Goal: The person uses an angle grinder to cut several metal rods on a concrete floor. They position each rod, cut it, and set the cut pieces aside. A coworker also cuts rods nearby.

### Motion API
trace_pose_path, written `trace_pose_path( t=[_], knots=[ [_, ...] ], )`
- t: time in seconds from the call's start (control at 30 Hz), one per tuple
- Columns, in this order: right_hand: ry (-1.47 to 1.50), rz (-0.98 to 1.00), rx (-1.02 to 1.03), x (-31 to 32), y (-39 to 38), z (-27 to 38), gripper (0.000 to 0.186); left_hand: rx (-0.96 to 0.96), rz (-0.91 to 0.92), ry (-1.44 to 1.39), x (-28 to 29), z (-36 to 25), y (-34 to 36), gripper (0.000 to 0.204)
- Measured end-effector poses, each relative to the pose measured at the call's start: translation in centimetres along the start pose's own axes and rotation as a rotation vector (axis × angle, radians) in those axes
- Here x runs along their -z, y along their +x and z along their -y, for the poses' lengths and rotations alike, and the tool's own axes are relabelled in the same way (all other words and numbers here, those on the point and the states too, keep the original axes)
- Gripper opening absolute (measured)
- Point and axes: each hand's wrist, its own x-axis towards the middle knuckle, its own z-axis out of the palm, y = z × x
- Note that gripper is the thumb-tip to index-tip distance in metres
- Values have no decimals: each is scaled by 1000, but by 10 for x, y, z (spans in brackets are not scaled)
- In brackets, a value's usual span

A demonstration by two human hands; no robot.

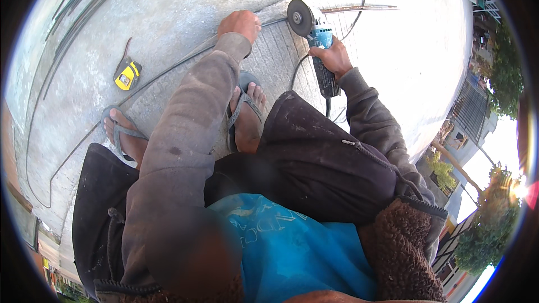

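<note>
My right hand [335, 58] is wrapped round the body of a teal and black angle grinder [321, 38]. The grinder's dark round disc [301, 17] points away from me, raised toward the far side. Farther left, my left hand [240, 24] is closed over a long thin metal rod [185, 63] lying along the concrete. That rod stretches from the left, between my feet and a tape measure, to just short of the disc. My palm and most fingertips of the left hand are hidden from above.
A yellow and black tape measure [128, 74] lies left of the rod. My sandalled feet [247, 112] stand close by. The grinder's black cord [359, 8] loops over the ground. Several more rods [84, 5] lie at far left, and a short rusty bar [362, 8] lies beyond the grinder.
</note>
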Motion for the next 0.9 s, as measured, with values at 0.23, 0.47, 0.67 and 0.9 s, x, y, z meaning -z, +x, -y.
trace_pose_path(
  t=[0.23, 0.47, 0.67, 0.9],
  knots=[
    [4, 3, 6, -1, 5, -8, 57, 32, 6, -26, 1, 0, -1, 16],
    [-27, 17, -28, 0, -1, -5, 55, -22, -3, 6, -7, 9, 5, 16],
    [20, 26, -22, -1, 2, -5, 52, -41, -38, 54, -9, 8, 2, 15],
    [18, 17, 6, -2, 13, -9, 54, -49, -55, 36, -11, 7, 2, 15]
  ],
)
